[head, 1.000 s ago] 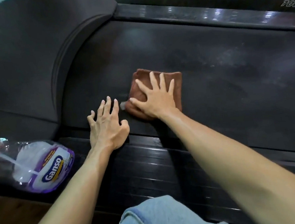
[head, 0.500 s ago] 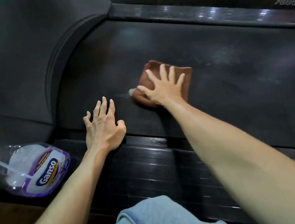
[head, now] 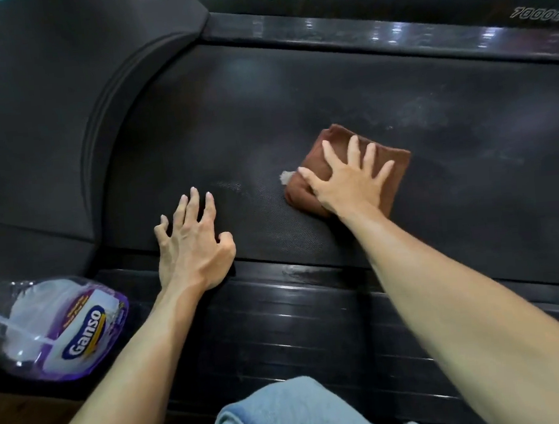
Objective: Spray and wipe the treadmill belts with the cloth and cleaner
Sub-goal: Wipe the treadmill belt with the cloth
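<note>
Two bare hands rest on the textured black rubber treadmill belt (head: pixel 296 109); our right hand (head: pixel 346 179) lies flat with fingers spread, pressing the folded rust-brown cloth (head: pixel 395 164) onto the belt near its middle; our left hand (head: pixel 193 243) is empty, fingertips braced on the belt and its heel at the near edge, fingers arched but holding nothing; the clear plastic spray bottle with a purple and white label (head: pixel 62 335) lies on its side at the near left, well apart from both hands.

Risks, as we judge them: a pale tag or fleck (head: pixel 287 176) at the cloth's left edge may drag and leave lint; with only a flat palm on it, the fold may slip or open under a hard stroke; the braced left hand may shift if the belt rolls under the push; the bottle, lying on its side, may roll or leak.

Edges and room: pale hazy marks (head: pixel 421 111) lie on the belt beyond and right of the cloth, with open belt running rightward; the glossy black far side rail (head: pixel 391 36) bounds the stroke ahead; the ribbed black near side rail (head: pixel 296 298) lies under our forearms; the curved black motor cover (head: pixel 60 112) closes off the left.
</note>
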